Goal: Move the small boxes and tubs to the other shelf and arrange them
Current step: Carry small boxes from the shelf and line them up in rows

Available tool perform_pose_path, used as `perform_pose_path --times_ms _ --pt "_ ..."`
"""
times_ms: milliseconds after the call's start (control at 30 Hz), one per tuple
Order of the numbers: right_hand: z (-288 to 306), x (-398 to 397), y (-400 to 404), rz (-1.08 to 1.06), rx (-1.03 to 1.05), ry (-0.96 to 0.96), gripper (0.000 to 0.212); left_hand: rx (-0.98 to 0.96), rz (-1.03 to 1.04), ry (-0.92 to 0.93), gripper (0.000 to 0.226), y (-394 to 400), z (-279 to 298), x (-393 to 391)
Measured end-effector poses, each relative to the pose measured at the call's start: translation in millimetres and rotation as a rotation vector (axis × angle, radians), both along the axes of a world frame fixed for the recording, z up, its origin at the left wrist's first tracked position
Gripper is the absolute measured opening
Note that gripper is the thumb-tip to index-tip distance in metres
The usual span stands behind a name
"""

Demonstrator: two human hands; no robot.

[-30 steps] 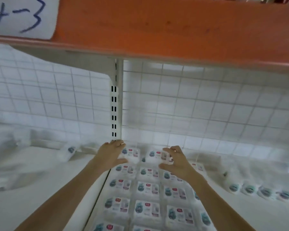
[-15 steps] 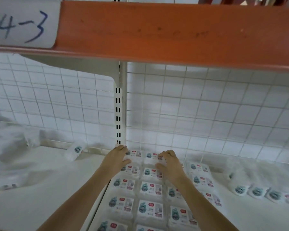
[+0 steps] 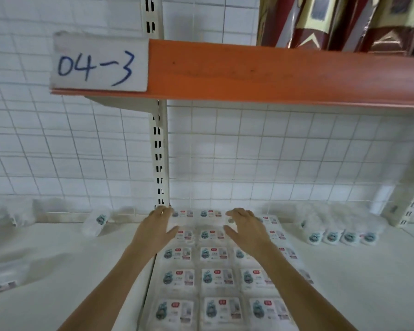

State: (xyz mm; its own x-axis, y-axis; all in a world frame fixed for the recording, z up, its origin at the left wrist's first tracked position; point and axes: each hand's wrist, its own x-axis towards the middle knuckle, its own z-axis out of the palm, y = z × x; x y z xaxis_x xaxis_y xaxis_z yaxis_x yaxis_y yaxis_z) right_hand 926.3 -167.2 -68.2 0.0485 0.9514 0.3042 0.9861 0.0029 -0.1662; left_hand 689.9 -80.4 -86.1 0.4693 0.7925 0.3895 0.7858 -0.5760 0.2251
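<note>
White shelf under orange rail, wire grid behind. Far left: one tub lying loose, yet to move. Centre: boxes gridded in rows; your left hand and right hand rest flat, fingers relaxed, on the back row. Right: tubs lined up. Judged mostly done.

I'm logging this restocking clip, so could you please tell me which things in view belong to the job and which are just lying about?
Part of the job:
- grid of small boxes
- row of tubs
- lone tub
- left hand and right hand, over the back rows
- white shelf

Just lying about:
- label reading 04-3
- orange shelf edge
- patterned rolls
</note>
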Motion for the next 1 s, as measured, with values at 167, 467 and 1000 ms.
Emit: perform_pose_path --times_ms 167,467,1000 --pt "6.9 3.8 -75.0 0.03 0.166 -0.158 0.03 0.165 -0.059 0.033 0.032 -51.9 1.6 -29.6" --pt "-25.7 2.1 -200.6 0.069 0.136 -0.15 0.027 0.222 0.021 0.144 0.039 -188.2 -18.2 -59.2" --pt "-51.0 -182.8 -252.6 0.591 0.001 -0.017 0.034 -0.076 0.585 0.101 0.04 -407.5 -49.7 -241.4"
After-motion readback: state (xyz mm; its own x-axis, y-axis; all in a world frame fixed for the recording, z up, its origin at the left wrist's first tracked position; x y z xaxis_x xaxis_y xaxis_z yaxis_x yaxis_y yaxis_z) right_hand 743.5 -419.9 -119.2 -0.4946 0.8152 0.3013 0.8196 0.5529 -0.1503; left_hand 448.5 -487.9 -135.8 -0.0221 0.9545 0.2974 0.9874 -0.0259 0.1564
